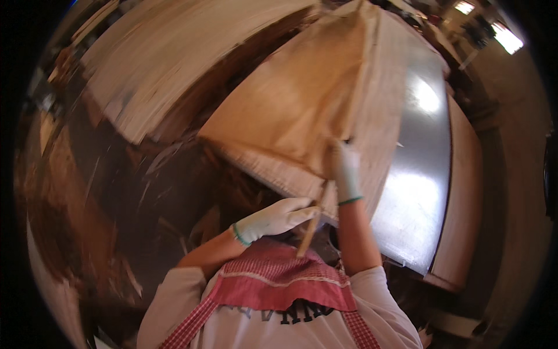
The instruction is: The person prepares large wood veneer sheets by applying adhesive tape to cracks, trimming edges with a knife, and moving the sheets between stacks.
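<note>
My left hand [273, 220], in a white glove with a green cuff, has its fingers closed on a narrow wooden strip [309, 232] that slants down toward my apron. Ahead and to the right, my right hand [347, 174], gloved the same way, closes at the edge of a thin orange-brown veneer sheet [285, 99]. Creases in the sheet run toward this hand. Its fingers are blurred, and a small dark bit shows at their tips. Beneath the sheet lies a paler stack of wood veneer [378, 110], whose layered near edge shows.
A shiny metal surface [415, 192] runs along the stack's right side, with a brown board edge [462, 203] beyond. Another pale veneer stack [168, 64] stands at the far left. Wood scraps [81, 180] litter the dark area at left.
</note>
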Demonstrator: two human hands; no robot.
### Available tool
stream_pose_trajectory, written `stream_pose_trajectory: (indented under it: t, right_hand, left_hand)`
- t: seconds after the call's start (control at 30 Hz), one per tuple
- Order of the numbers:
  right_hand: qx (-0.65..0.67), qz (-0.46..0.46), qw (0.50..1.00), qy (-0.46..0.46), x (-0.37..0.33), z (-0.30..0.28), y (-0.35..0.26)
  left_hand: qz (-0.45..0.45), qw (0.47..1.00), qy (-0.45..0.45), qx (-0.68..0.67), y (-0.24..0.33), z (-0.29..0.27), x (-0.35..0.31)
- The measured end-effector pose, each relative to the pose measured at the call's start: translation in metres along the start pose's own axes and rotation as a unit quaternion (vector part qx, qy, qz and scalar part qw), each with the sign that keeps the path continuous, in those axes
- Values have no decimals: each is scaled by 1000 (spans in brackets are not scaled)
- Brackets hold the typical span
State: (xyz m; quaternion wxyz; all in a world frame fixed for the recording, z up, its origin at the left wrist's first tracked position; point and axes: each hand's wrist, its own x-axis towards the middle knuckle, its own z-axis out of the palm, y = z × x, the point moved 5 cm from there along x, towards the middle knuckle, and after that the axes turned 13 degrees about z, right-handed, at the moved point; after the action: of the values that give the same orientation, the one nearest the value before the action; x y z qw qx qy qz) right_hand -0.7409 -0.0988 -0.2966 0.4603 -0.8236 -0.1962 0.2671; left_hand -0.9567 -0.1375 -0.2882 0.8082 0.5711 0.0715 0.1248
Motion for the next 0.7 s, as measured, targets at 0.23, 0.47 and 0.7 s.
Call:
stream_pose_trajectory:
  t: [0.23,0.47,0.7]
  right_hand:
    - [181,122,975,-31,34,-150,105]
    - [-254,-49,957,133,15,-231,30]
    - [-196,-4,958,211,-32,-280,82]
  left_hand:
    - [-157,950,263,-57,-89,-110,-104]
    - [-1,826,501,-258,-138,-244,-174]
    - [241,742,498,-379,-103,-309,-108]
